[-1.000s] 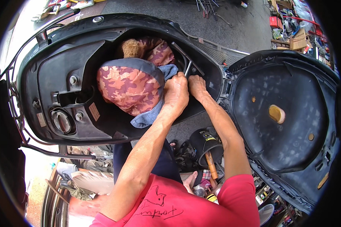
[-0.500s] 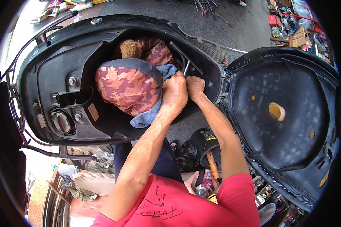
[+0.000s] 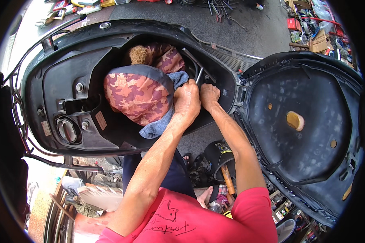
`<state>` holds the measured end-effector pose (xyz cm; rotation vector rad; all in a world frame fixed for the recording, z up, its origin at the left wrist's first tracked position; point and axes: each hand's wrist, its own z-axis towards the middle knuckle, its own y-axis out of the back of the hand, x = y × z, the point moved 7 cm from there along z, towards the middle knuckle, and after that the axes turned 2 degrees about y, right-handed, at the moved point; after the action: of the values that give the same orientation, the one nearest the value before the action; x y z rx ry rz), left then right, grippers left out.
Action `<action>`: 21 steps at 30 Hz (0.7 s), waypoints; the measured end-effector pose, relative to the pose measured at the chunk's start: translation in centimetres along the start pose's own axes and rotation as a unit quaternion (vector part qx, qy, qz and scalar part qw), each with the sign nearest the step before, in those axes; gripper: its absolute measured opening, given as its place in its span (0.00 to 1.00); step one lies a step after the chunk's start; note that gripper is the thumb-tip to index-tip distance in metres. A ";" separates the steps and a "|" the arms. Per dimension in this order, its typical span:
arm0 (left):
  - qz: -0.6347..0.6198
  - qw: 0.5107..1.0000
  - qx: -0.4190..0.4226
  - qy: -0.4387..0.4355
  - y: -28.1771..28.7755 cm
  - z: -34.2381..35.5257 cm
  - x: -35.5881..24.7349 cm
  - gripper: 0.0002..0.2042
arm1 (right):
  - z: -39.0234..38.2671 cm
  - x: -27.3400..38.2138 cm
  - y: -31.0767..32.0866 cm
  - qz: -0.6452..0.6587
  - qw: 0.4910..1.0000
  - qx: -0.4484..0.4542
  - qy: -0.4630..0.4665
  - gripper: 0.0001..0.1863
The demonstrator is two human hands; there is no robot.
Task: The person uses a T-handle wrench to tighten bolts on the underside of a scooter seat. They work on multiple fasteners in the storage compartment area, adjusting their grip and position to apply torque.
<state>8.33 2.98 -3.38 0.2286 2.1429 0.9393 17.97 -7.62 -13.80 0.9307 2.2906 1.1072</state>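
My left hand [image 3: 186,97] is closed round the shaft of a metal T-handle wrench [image 3: 199,75] at the right end of the scooter's underseat compartment [image 3: 227,77]. The wrench's crossbar tilts down to the right above my fists. Close by on its right, my right hand [image 3: 209,96] is curled over inside the compartment. Its fingertips are hidden, and what they hold cannot be seen. A pink-brown camouflage cloth bundle [image 3: 138,94] fills the middle, with a blue-grey cloth [image 3: 160,125] tucked beneath, touching my left hand. Behind it pokes a brown fuzzy piece [image 3: 138,54].
The raised black seat [image 3: 312,150] stands open at the right on its hinge [image 3: 241,95]. At the left are the fuel cap [image 3: 68,130] and a metal rear rack [image 3: 18,93]. A black helmet-like container [image 3: 221,156] sits below my right arm. Rods [image 3: 219,8] lie on the ground beyond.
Both hands keep almost the same place and grip. The whole scene has shifted slightly downward in the view.
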 end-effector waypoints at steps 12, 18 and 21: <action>-0.041 0.998 -0.045 -0.001 0.1 -0.2 0.2 0.08 | -0.4 0.7 -0.3 -0.014 0.999 -0.004 0.047 0.05; -0.035 0.999 -0.034 0.004 0.2 -0.1 0.0 0.07 | 0.1 0.6 -0.6 -0.025 0.998 0.017 0.063 0.07; -0.049 0.997 -0.060 -0.014 0.2 -0.3 0.0 0.07 | 0.0 0.8 -1.3 -0.034 0.995 -0.005 0.096 0.07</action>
<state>8.08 3.02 -3.14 0.0754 2.0443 0.9977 16.89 -7.65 -14.92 0.7661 2.4461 1.2259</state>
